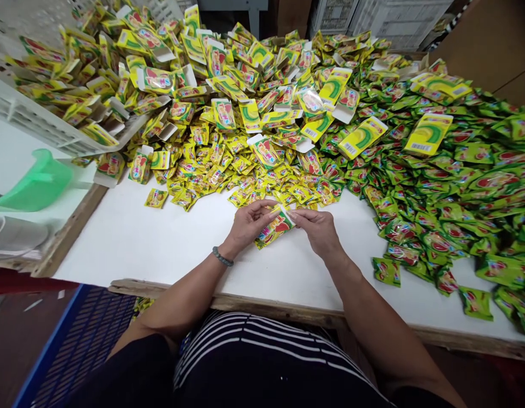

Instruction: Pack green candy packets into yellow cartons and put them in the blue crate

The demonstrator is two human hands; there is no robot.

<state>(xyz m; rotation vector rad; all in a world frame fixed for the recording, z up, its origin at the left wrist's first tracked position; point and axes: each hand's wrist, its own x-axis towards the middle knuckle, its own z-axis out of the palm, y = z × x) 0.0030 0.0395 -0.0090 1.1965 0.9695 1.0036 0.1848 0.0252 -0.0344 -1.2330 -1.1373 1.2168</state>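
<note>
My left hand [248,225] and my right hand [317,229] meet over the white table [160,243], both closed on one small yellow carton [274,228] with a red picture on it. The left hand grips its near end, and the right hand's fingers pinch its open flap end. Just beyond the hands lies a heap of small yellow sachets [245,170]. Behind that is a pile of open yellow cartons [228,96] with white flaps.
Green sachets [449,192] cover the table's right side. A white plastic crate [45,122] full of cartons stands at the back left. A green scoop [33,184] lies on the left. A blue crate [75,345] sits by my left knee. White crates [373,17] stand at the back.
</note>
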